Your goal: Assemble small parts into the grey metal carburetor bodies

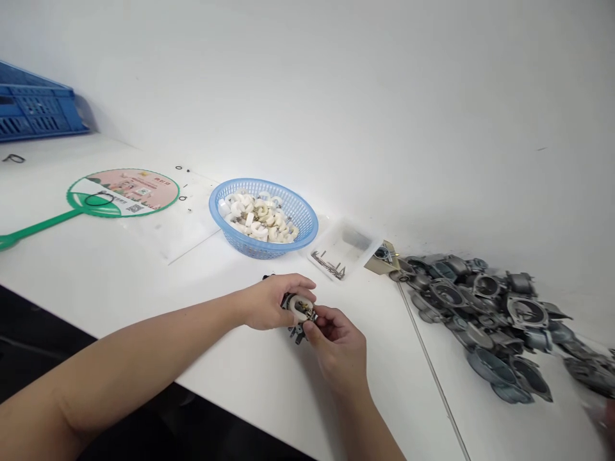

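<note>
My left hand (271, 301) is closed around a small grey metal part (298, 315) with a white ring-shaped piece on top, holding it just above the white table (144, 275). My right hand (336, 339) meets it from the right, fingertips pinched on the white piece and a small fitting at the part's top. The lower part of the metal piece pokes out below my fingers. Both forearms reach in from the bottom edge.
A blue basket (263, 218) of white ring pieces stands behind my hands. A clear tray (343, 250) with metal pins lies to its right. A heap of grey metal castings (485, 314) covers the right side. A green fan (110, 195) and blue crate (33, 105) sit far left.
</note>
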A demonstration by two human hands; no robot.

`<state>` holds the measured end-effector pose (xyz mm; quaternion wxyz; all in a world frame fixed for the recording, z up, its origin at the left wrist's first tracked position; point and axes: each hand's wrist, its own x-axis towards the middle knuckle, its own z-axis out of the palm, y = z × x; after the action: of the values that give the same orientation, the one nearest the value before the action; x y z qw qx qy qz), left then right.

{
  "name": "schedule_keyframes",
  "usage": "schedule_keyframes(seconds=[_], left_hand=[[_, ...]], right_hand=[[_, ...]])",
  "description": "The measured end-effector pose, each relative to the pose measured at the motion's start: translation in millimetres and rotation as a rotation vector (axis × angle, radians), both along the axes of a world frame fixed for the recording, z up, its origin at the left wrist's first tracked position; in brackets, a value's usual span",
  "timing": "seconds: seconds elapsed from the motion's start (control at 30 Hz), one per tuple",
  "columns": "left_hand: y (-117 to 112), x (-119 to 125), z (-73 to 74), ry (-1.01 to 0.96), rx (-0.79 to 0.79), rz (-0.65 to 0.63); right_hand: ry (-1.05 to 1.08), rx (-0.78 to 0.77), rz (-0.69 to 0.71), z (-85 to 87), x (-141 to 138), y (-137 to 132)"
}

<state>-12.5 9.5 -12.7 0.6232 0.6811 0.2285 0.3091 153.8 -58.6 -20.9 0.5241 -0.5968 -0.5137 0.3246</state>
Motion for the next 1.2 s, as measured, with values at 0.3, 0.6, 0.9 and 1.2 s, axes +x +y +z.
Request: schedule_keyframes(seconds=[0.3, 0.6, 0.9, 1.2], left_hand=[[-1.0, -1.0, -0.5, 0.008, 0.026, 0.009], [-3.3, -0.1, 4.0, 0.018, 0.042, 0.029], [0.3, 1.8, -3.9, 0.003, 0.045, 0.026], [0.2, 1.3, -3.3, 0.007, 0.099, 0.045]], right_hand=[[-0.006, 0.006, 0.002, -1.6, 1.0, -0.2], [0.016, 0.023, -0.009, 1.0, -3.1, -1.0], [-0.022, 0.035, 0.000, -3.7, 1.0, 0.7], [-0.257, 0.041, 0.148, -4.7, 20.5, 1.1]])
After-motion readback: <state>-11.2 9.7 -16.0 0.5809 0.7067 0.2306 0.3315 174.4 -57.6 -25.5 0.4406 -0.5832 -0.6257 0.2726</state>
